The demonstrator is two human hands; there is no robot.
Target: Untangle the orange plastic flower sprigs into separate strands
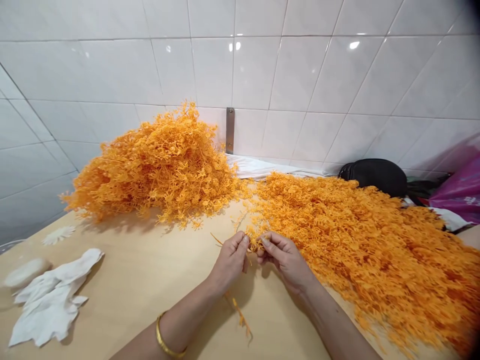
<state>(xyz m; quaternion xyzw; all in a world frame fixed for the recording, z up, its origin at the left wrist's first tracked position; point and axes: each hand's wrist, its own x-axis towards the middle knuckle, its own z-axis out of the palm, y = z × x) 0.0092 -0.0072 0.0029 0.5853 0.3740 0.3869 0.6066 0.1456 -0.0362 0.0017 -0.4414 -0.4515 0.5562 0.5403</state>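
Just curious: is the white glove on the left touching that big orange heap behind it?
Apart. The head view shows bare tabletop between the white glove and the orange heap.

Left hand (230, 257), right hand (282, 256) pinching together

Bare tabletop (150, 280) lies open between the white gloves (52, 300) and the right orange sprig heap (375, 250); the left heap (157, 165) blocks behind.

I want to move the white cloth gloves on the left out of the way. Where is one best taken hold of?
Probably at the cuff end of the white gloves, coming from above on the right: it lies flat and bare on the table, pointing toward the left hand, while the crumpled fingers overlap.
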